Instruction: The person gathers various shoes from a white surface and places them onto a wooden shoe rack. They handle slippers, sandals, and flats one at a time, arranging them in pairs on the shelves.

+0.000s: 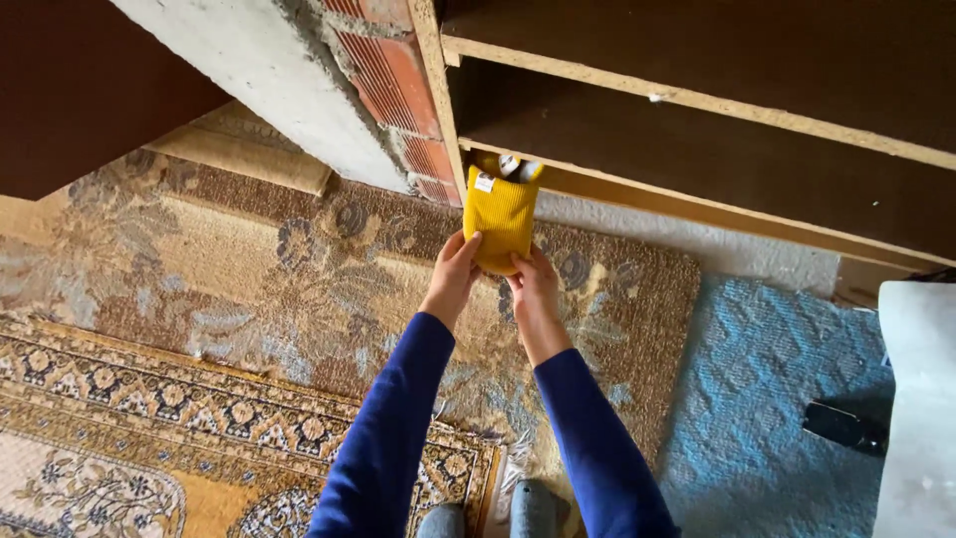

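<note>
Both arms reach forward in dark blue sleeves. My left hand (453, 274) and my right hand (533, 284) together grip the lower edge of a folded mustard-yellow ribbed cloth (501, 214) with a small white tag. Its top end rests at the front edge of the lowest dark wooden shelf (697, 169), where a bit of white and grey fabric shows behind it.
Another dark shelf board (717, 50) runs above. A concrete and red brick pillar (329, 80) stands left of the shelves. Patterned brown rugs (249, 289) and a blue mat (767, 399) cover the floor. A white object (916, 399) stands at right, with a black item (844, 425) beside it.
</note>
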